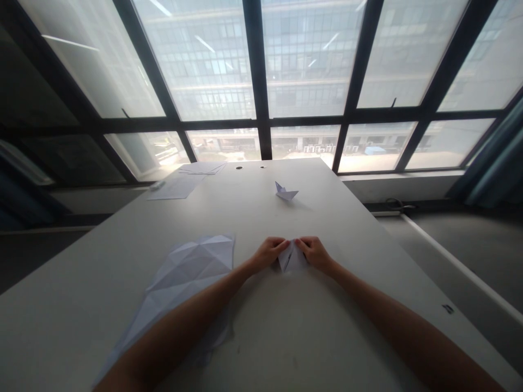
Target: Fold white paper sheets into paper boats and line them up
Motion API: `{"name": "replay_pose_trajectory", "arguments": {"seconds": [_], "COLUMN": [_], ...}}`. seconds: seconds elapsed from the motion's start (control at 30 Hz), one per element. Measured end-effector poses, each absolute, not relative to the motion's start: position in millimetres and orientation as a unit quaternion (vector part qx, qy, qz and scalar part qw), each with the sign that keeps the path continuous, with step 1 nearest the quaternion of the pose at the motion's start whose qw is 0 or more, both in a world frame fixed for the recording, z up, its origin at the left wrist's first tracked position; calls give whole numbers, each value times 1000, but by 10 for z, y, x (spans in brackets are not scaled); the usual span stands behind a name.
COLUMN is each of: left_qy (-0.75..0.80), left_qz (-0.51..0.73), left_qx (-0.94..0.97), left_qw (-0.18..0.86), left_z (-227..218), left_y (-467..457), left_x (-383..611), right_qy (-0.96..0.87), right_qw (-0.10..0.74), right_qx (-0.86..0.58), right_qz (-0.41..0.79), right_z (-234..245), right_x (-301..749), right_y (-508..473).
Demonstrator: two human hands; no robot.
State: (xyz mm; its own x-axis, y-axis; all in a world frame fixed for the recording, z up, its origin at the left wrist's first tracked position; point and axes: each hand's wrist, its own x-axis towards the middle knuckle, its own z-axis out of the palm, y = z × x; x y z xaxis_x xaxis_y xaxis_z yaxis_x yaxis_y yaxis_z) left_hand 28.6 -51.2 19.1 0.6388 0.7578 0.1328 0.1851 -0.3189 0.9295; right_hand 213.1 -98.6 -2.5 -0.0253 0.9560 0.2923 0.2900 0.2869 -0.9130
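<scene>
Head view: two hands pinched a small folded paper [299, 263], which risked tearing.
Left hand [271, 251] at its ten o'clock, right hand [314, 252] at two, fingers closed on its edges; uneven pulling might rip creases. Boat-shaped paper [287, 194] sat at twelve.

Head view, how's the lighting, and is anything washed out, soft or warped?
Head view: backlit by the windows, whose lower panes wash out toward white, with bright lamp-like streaks on the glass; head view: the paper boat casts a faint shadow, and the folded paper between the hands looks soft; head view: window frames splay outward, suggesting wide-angle stretch.
</scene>
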Motion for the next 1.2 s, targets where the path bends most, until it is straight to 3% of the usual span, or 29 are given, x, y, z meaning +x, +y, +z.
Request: {"name": "replay_pose_trajectory", "arguments": {"seconds": [0.6, 1.0, 1.2], "left_qy": [345, 390, 329], "left_qz": [316, 510, 554], "left_qx": [683, 544, 476], "left_qw": [561, 541, 599], "left_z": [232, 101, 67], "left_y": [-510, -356, -304], "left_x": [225, 218, 238], "right_qy": [-612, -517, -487], "right_qw": [486, 604, 645], "right_qx": [-468, -512, -511], "right_qz": [412, 324, 293], "right_z": [90, 17, 21], "right_x": [2154, 2180, 2196], "right_y": [-1047, -1011, -978]}}
